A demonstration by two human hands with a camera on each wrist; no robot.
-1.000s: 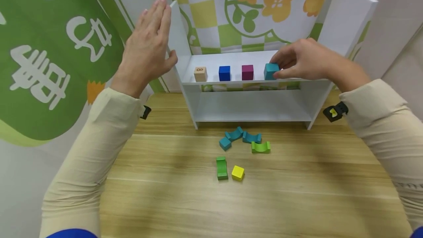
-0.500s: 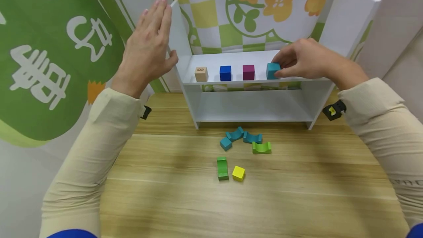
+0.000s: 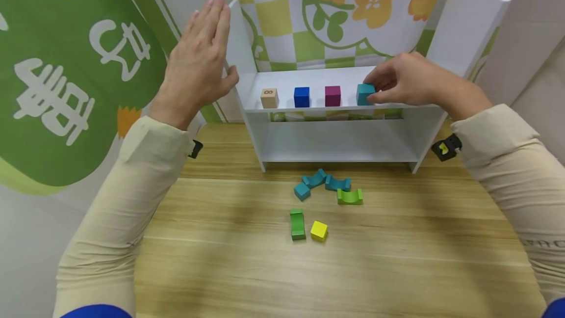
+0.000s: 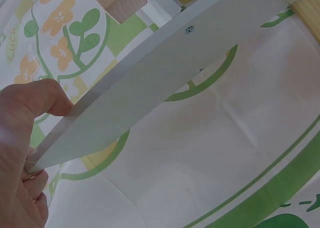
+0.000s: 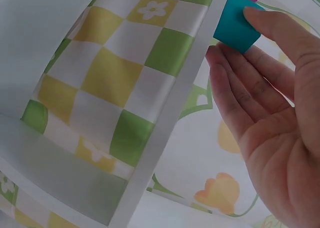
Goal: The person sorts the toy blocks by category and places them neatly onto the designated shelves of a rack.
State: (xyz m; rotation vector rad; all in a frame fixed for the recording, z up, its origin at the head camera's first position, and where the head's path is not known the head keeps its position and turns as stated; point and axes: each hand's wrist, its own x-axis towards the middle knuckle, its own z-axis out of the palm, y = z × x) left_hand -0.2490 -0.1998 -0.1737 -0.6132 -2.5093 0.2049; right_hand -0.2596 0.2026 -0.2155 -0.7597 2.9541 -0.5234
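A white two-tier shelf (image 3: 340, 142) stands at the back of the table. On its upper board sit a plain wooden cube marked 8 (image 3: 269, 98), a blue cube (image 3: 302, 97) and a magenta cube (image 3: 333, 96), spaced in a row. Thumb and fingers of my right hand (image 3: 412, 82) pinch a teal cube (image 3: 364, 94) at the row's right end, also seen in the right wrist view as a teal cube (image 5: 236, 22). My left hand (image 3: 197, 60) rests against the shelf's left side panel (image 4: 135, 72), fingers straight and pointing up, thumb at the panel's front edge.
On the wooden table (image 3: 397, 259) before the shelf lie a second teal cube (image 3: 302, 191), two teal curved blocks (image 3: 338, 183), a light green curved block (image 3: 350, 197), a green curved block (image 3: 297, 225) and a yellow cube (image 3: 319, 231). A patterned cloth (image 3: 273, 18) hangs behind.
The teal cube in my right hand has shifted very slightly to the right, away from the magenta cube. My left hand has stayed at the side panel.
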